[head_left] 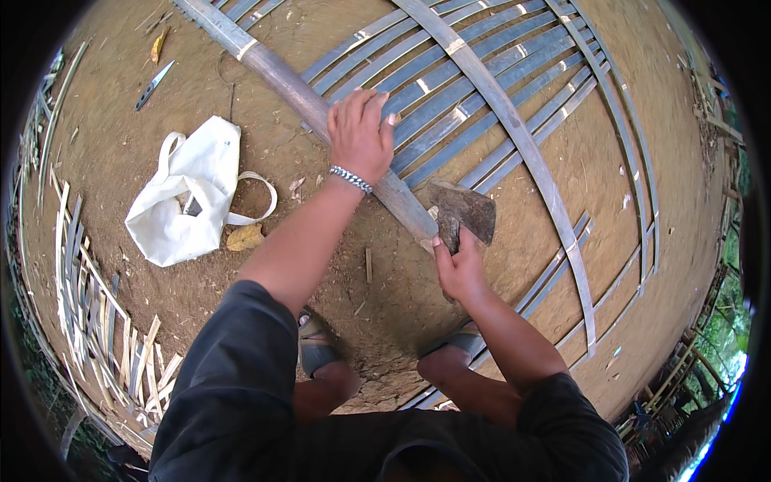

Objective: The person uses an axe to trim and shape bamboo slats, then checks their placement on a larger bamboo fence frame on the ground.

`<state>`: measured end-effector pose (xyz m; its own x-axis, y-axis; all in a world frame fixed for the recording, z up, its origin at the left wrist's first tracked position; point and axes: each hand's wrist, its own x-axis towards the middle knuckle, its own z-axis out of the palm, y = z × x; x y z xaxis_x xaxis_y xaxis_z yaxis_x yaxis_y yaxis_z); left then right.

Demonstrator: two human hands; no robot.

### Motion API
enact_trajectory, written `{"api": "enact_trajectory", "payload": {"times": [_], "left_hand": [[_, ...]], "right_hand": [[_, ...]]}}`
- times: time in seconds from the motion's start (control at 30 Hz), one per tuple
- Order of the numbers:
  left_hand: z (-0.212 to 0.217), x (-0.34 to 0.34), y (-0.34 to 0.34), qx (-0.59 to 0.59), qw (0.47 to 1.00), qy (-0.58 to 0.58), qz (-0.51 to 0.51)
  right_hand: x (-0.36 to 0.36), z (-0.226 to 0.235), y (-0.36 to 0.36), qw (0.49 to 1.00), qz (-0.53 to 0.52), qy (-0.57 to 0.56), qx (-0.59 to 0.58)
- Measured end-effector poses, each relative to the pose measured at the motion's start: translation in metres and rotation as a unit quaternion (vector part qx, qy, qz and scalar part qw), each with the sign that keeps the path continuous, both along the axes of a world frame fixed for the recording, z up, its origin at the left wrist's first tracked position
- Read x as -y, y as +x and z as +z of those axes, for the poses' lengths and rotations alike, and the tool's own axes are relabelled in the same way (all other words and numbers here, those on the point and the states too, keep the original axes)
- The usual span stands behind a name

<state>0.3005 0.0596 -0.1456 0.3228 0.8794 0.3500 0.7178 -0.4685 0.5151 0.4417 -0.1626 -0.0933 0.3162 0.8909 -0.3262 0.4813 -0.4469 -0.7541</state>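
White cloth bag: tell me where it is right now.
In the head view, the white cloth bag lies on the dirt ground at the person's left, just left of the left forearm, with a yellow leaf beside it.

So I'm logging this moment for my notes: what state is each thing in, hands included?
Left hand: pressed flat on the bamboo pole, fingers spread.
Right hand: closed in a grip on the hatchet handle.
Hatchet: blade at the near end of the pole.
Bamboo pole: lying slanted on the dirt.
Bamboo strips: split, laid in rows on the ground.
White bag: slumped, mouth open.
Knife: lying loose on the dirt.
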Motion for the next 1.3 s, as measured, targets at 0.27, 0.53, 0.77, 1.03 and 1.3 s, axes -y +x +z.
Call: {"api": "enact_trajectory", "payload": {"times": [0.27,0.53,0.77,1.03,1.3], "left_hand": [[-0.019,-0.007,0.012,-0.116,0.989,-0.037,-0.081],[-0.013,-0.008,0.013,-0.165,0.98,-0.06,-0.099],[-0.012,-0.009,0.014,-0.156,0.979,-0.06,-0.117],[-0.02,-0.007,0.009,-0.136,0.983,-0.046,-0.115],[-0.027,-0.007,0.007,-0.128,0.985,-0.025,-0.112]], "right_hand": [[0.003,-0.018,0.024,0.999,-0.023,-0.015,-0.047],[0.0,0.013,0.014,0.992,-0.02,-0.106,-0.058],[0.039,0.013,-0.002,0.983,-0.053,-0.092,-0.149],[0.017,0.011,-0.072,0.992,-0.101,-0.077,0.001],[0.015,-0.004,-0.083,0.992,-0.114,-0.058,0.013]]}}
